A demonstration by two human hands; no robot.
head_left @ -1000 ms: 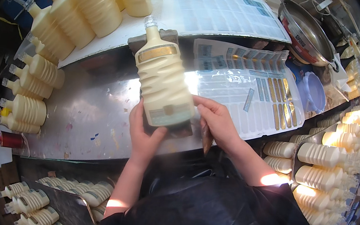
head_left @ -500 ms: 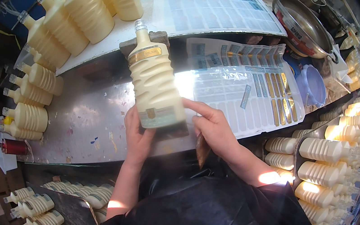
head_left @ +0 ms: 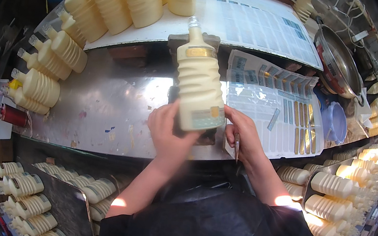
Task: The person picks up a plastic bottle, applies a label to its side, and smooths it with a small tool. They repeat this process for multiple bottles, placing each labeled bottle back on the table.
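Observation:
A cream-coloured ribbed plastic bottle (head_left: 200,79) leans in front of me, its neck end resting at a dark block (head_left: 175,41). It bears a gold label near the shoulder and a grey-green strip with a gold patch near the base. My left hand (head_left: 171,127) grips its lower left side and base; some of those fingers are hidden beneath. At the lower right side, the forefinger of my right hand (head_left: 246,132) touches the bottle. The other fingers of that hand are curled round a brown, flat, pointed tool (head_left: 236,148) that hangs down.
Sheets of gold and blue-grey stickers (head_left: 276,105) lie right of the bottle on the metal table (head_left: 106,93). Cream bottles (head_left: 111,0) stand on the white shelf (head_left: 257,34). More lie in racks at both sides. A metal pan (head_left: 340,57) and lilac bucket (head_left: 336,122) are at right.
The view has swung, so the scene sits differently in it. The bottle has turned slightly, and my left hand has shifted round its base. The tool now shows edge-on in my right hand.

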